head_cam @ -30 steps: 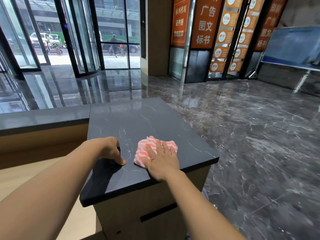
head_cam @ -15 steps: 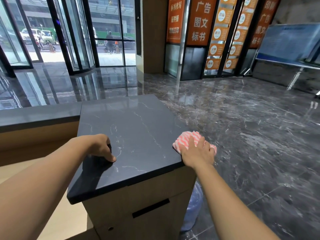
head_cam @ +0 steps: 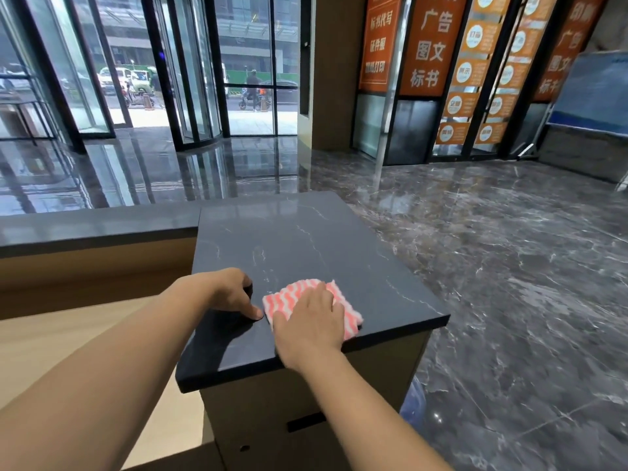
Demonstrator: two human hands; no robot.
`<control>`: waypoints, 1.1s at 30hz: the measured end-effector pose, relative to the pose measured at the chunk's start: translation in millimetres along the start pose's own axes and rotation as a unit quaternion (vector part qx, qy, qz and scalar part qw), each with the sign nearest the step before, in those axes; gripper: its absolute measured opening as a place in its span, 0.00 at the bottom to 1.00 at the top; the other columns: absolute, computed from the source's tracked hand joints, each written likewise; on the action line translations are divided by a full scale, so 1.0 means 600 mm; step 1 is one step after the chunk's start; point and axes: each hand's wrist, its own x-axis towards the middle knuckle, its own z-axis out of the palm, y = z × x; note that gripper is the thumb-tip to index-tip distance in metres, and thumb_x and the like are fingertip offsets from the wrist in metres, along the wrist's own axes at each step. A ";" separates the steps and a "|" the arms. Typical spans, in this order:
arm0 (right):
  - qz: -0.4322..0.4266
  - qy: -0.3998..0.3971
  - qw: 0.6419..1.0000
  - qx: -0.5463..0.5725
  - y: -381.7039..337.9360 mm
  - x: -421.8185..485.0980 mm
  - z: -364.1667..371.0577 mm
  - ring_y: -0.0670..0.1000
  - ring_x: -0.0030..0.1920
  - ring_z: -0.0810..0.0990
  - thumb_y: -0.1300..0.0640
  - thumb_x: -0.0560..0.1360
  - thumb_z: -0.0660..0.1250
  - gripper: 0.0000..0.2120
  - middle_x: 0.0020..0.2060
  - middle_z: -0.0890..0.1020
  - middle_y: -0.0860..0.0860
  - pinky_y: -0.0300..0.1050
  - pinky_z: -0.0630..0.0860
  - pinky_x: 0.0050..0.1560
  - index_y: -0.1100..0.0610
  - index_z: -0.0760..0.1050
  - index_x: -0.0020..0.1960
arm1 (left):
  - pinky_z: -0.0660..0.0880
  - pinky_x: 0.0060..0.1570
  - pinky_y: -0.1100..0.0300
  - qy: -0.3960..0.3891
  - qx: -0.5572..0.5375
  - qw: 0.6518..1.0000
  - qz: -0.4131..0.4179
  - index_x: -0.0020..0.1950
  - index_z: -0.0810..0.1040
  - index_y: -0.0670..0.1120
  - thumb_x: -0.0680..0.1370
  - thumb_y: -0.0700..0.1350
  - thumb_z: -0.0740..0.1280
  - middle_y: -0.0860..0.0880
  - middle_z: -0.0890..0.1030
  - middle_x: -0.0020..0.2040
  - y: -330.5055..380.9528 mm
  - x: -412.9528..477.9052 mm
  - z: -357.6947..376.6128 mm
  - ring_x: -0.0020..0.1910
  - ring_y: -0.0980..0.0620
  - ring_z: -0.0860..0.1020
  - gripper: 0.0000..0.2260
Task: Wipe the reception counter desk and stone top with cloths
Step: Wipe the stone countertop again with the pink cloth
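Glossy dark marble floor (head_cam: 509,266); revolving glass door (head_cam: 190,79) letting daylight in, orange signs (head_cam: 431,45) right of it, brown pillar (head_cam: 334,79) between.

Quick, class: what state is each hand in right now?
Left hand: fingers curled on the stone top; whether it holds anything cannot be told.
Right hand: open, flat on the striped cloth.

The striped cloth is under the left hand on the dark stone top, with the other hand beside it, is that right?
No. The head view shows the striped cloth under the right hand, on the dark stone top, with the left hand beside it.
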 end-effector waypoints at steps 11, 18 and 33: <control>0.085 -0.011 0.996 0.039 0.128 0.155 0.024 0.58 0.78 0.39 0.46 0.81 0.48 0.33 0.78 0.42 0.59 0.54 0.42 0.76 0.57 0.39 0.79 | 0.56 0.68 0.48 0.049 0.093 0.994 0.030 0.71 0.70 0.51 0.67 0.68 0.71 0.51 0.75 0.67 -0.014 -0.001 -0.011 0.67 0.45 0.71 0.37; 0.096 -0.007 0.994 0.056 0.116 0.244 0.017 0.57 0.78 0.39 0.45 0.81 0.45 0.32 0.78 0.43 0.58 0.53 0.41 0.76 0.56 0.40 0.80 | 0.51 0.69 0.44 0.095 0.092 0.990 0.048 0.70 0.72 0.52 0.71 0.65 0.69 0.53 0.79 0.56 -0.014 0.031 -0.034 0.63 0.48 0.74 0.31; 0.037 -0.019 0.998 0.046 -0.005 0.515 -0.006 0.57 0.78 0.39 0.47 0.81 0.45 0.31 0.78 0.41 0.58 0.53 0.39 0.76 0.56 0.40 0.80 | 0.67 0.58 0.58 0.149 -0.404 0.900 -0.066 0.77 0.59 0.43 0.81 0.42 0.64 0.52 0.70 0.66 -0.120 0.142 -0.105 0.63 0.50 0.71 0.26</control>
